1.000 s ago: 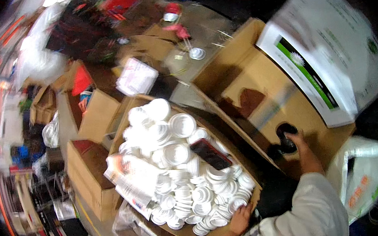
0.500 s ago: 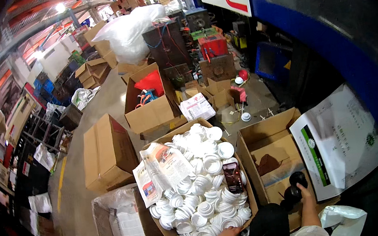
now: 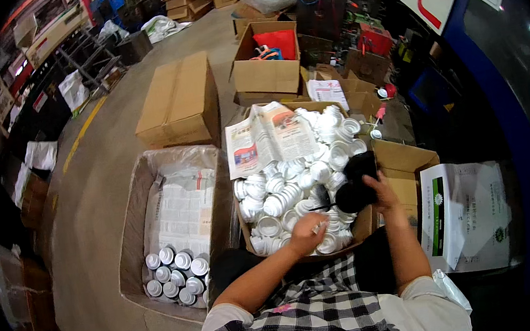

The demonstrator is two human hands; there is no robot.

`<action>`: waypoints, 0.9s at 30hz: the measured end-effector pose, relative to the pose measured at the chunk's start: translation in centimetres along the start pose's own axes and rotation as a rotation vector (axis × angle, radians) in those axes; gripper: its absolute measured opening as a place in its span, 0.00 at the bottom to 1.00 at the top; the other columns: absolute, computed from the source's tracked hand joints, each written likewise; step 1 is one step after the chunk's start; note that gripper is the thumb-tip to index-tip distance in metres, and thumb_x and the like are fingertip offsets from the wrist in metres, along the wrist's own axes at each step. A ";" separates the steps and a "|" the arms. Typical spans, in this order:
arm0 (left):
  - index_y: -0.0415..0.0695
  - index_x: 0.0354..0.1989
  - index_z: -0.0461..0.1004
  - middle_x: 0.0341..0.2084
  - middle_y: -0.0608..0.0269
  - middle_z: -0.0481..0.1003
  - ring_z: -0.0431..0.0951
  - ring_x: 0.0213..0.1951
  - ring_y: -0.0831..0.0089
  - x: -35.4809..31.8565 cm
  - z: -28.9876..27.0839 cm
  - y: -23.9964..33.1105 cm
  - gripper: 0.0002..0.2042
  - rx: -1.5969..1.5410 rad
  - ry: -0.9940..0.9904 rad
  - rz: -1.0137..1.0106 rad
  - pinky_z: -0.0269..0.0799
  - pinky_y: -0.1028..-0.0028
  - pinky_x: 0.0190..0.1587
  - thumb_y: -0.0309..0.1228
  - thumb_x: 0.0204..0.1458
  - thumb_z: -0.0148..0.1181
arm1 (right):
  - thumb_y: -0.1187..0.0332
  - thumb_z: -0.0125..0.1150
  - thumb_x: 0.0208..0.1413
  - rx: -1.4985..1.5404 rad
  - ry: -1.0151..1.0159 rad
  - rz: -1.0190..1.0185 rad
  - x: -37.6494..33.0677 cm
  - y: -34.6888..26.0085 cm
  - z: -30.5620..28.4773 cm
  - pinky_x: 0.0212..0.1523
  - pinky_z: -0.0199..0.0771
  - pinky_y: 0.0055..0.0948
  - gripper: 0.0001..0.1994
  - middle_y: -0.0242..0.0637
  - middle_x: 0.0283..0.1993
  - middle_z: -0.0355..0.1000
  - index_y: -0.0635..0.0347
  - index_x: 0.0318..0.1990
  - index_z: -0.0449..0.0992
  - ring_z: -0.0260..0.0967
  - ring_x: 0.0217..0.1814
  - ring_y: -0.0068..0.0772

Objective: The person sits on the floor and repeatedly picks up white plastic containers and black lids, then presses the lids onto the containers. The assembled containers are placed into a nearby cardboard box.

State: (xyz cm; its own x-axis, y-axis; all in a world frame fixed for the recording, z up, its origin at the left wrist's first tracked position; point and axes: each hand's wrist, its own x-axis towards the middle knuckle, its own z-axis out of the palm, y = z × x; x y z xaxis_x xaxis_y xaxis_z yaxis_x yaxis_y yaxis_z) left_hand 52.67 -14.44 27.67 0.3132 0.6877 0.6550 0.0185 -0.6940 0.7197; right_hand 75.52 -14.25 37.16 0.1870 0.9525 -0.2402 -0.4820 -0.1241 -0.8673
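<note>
A cardboard box point(image 3: 363, 225) in front of me is heaped with white plastic caps point(image 3: 293, 185). My left hand point(image 3: 307, 232) rests over the near caps with its fingers curled around something small and pale that I cannot make out. My right hand point(image 3: 380, 193) holds a black object point(image 3: 357, 182) above the box's right edge. A folded newspaper point(image 3: 268, 136) lies on the far side of the caps.
To the left stands a plastic-lined box point(image 3: 171, 176) with silver-topped cans point(image 3: 176, 275) and a printed sheet. A closed carton point(image 3: 180, 100) and an open box point(image 3: 266, 61) sit farther off. At right are an open brown box point(image 3: 405, 162) and a white printed bag point(image 3: 469, 207).
The view has swung down and closer to the boxes. My right hand has carried the black object from the brown box at right up over the cap box; my left hand has reached onto the caps.
</note>
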 end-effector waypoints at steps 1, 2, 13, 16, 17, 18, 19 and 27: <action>0.40 0.34 0.72 0.26 0.56 0.73 0.74 0.30 0.63 1.3 -2.4 0.9 0.06 -0.035 0.046 -0.160 0.69 0.69 0.34 0.27 0.49 0.54 | 0.70 0.63 0.45 -0.018 -0.017 0.062 0.7 1.4 2.1 0.46 0.69 0.34 0.24 0.40 0.46 0.67 0.63 0.50 0.62 0.67 0.46 0.37; 0.39 0.36 0.72 0.28 0.58 0.74 0.74 0.32 0.67 2.2 -4.7 1.3 0.06 -0.069 0.087 -0.316 0.69 0.71 0.37 0.26 0.51 0.52 | 0.70 0.64 0.44 -0.061 -0.016 0.077 2.4 3.7 2.7 0.45 0.69 0.34 0.23 0.40 0.44 0.68 0.64 0.49 0.64 0.68 0.44 0.36; 0.44 0.38 0.66 0.27 0.63 0.73 0.72 0.25 0.75 2.9 -10.2 -4.3 0.07 -0.877 0.419 -1.096 0.68 0.78 0.24 0.31 0.53 0.50 | 0.60 0.67 0.35 -1.136 0.389 -0.114 10.4 21.1 5.4 0.49 0.65 0.37 0.36 0.55 0.46 0.67 0.67 0.52 0.58 0.66 0.47 0.51; 0.45 0.40 0.66 0.30 0.63 0.73 0.73 0.29 0.74 2.6 -10.0 -4.4 0.09 -0.815 0.357 -1.111 0.67 0.76 0.27 0.33 0.53 0.50 | 0.57 0.66 0.35 -1.211 0.275 -0.098 8.6 21.7 5.3 0.48 0.65 0.39 0.31 0.54 0.44 0.69 0.65 0.46 0.66 0.66 0.47 0.52; 0.45 0.40 0.66 0.30 0.63 0.73 0.73 0.28 0.74 2.4 -9.8 -4.3 0.08 -0.830 0.344 -1.128 0.67 0.76 0.27 0.32 0.53 0.50 | 0.55 0.67 0.34 -1.239 0.226 -0.057 8.0 21.9 5.2 0.48 0.66 0.38 0.32 0.54 0.44 0.69 0.65 0.47 0.67 0.66 0.47 0.50; 0.45 0.40 0.66 0.30 0.63 0.73 0.73 0.28 0.74 2.5 -9.5 -4.4 0.08 -0.838 0.300 -1.101 0.67 0.76 0.26 0.31 0.53 0.50 | 0.54 0.68 0.33 -1.267 0.175 -0.019 7.5 22.1 5.2 0.48 0.66 0.37 0.33 0.53 0.44 0.69 0.64 0.47 0.68 0.67 0.48 0.49; 0.45 0.40 0.66 0.29 0.63 0.73 0.73 0.28 0.74 2.1 -9.4 -4.7 0.08 -0.841 0.274 -1.081 0.67 0.76 0.26 0.31 0.53 0.51 | 0.53 0.68 0.31 -1.295 0.106 0.028 6.6 22.3 5.8 0.47 0.67 0.36 0.34 0.53 0.44 0.69 0.64 0.47 0.69 0.67 0.48 0.47; 0.43 0.39 0.67 0.30 0.63 0.74 0.73 0.29 0.75 3.3 -10.4 -0.4 0.08 -0.830 0.266 -1.030 0.68 0.77 0.29 0.30 0.53 0.51 | 0.48 0.69 0.30 -1.738 -0.043 0.101 2.8 22.9 7.0 0.48 0.65 0.40 0.32 0.44 0.45 0.67 0.59 0.43 0.69 0.66 0.48 0.44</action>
State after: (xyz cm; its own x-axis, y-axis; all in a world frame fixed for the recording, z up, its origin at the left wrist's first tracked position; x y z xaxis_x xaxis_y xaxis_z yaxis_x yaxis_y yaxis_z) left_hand 43.78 -9.70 31.96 0.3113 0.8994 -0.3070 -0.4727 0.4268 0.7710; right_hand 59.01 -12.46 19.66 0.1822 0.9254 -0.3324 0.9195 -0.2801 -0.2757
